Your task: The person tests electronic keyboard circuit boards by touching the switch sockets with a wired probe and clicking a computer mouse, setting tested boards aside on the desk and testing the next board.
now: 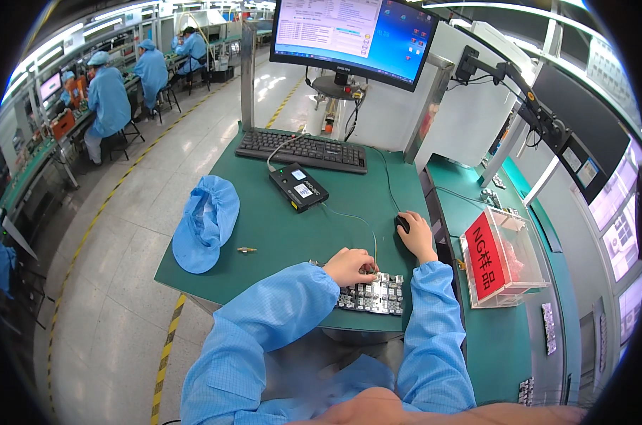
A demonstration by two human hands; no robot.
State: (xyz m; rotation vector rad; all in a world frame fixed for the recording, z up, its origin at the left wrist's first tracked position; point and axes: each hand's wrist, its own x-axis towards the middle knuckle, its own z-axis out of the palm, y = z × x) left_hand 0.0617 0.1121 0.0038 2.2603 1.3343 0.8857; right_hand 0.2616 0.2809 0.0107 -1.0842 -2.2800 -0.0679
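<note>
A panel of small circuit boards [381,299] lies at the near edge of the green table. Over its far side, my left hand [351,267] is closed in a pinch on the end of a thin cable [373,234]. That cable runs back to a black box [299,187] with pale labels. My right hand [417,234] rests curled over a black computer mouse [402,224], to the right of the panel. The exact tip of the cable is hidden by my left fingers.
Left on the table sit a blue cap [206,223] and a small brass-coloured part [247,249]. A keyboard [303,150] lies before the monitor [353,35]. At right stands a clear box [508,262] with a red label. Several people in blue work at far left.
</note>
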